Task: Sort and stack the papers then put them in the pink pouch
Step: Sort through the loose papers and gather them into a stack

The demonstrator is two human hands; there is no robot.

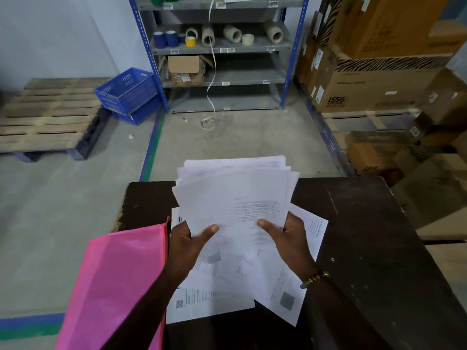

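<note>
Head view: both hands hold one fanned, uneven sheaf of white printed papers (235,195) by its near edge, raised over the dark wooden counter (366,223). Left hand (188,245) grip closed on the sheaf's near-left corner, thumb on top; right hand (286,236) the same at the near-right corner. More loose white printed sheets (214,296) lie flat on the counter under the hands. Flat pink fabric pouch (118,279) lies just left of the left hand, long axis running near-to-far, so the left hand is nearer; its opening can't be made out. Sheaf probably needs squaring first.
</note>
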